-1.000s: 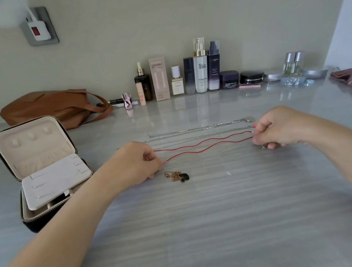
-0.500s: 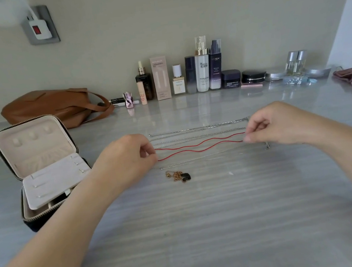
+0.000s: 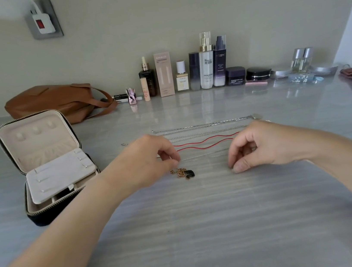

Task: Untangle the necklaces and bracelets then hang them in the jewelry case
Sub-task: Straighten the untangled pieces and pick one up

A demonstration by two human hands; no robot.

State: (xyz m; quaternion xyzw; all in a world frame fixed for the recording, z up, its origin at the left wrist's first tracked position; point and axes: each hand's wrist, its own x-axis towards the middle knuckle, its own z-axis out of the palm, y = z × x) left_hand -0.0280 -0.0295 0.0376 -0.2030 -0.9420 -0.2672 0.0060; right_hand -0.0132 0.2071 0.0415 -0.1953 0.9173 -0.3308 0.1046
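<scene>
Grip on the red cord [image 3: 205,141] is gone since half a second ago, and the cord now lies slack and wavy on the tabletop [image 3: 205,219] between the hands, just in front of the two straightened silver chains [image 3: 203,125]. The left hand [image 3: 145,162] has slid nearer and pinches the left end of the thin silver chain [image 3: 203,155], beside the gold tangle with the black pendant [image 3: 184,173]; the right hand [image 3: 271,142] has dropped to the tabletop with thumb and forefinger curled close together, and whether anything sits between them cannot be told. The jewelry case [image 3: 37,150] stands open at the left, well apart from the chains.
</scene>
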